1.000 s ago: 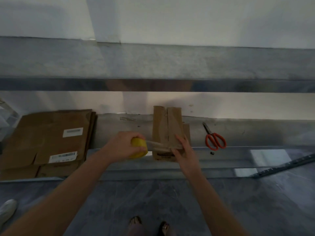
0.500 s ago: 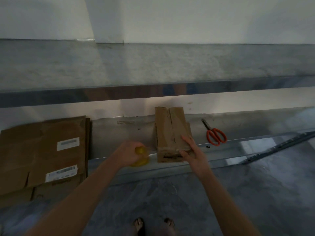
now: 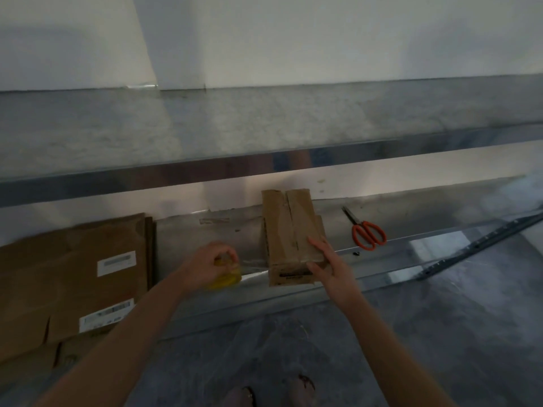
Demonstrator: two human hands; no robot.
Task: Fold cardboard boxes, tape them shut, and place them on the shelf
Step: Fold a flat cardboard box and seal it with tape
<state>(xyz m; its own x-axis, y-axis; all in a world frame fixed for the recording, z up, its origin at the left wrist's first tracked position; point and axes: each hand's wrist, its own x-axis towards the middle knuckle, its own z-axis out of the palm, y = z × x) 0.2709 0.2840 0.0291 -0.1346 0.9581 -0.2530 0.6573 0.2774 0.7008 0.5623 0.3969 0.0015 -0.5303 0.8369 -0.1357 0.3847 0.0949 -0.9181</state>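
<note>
While the folded cardboard box [image 3: 289, 239] is pinned on the lower shelf [image 3: 390, 248] by the flat, spread right hand [image 3: 329, 267], the yellow tape roll [image 3: 224, 279], clasped in the left hand [image 3: 210, 264], is best drawn taut, level across the flap seam.

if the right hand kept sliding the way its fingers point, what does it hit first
Probably nothing solid soon: the right hand lies on the cardboard box, fingers pointing up-left along its top, toward the back wall. Depth is unclear.
</note>
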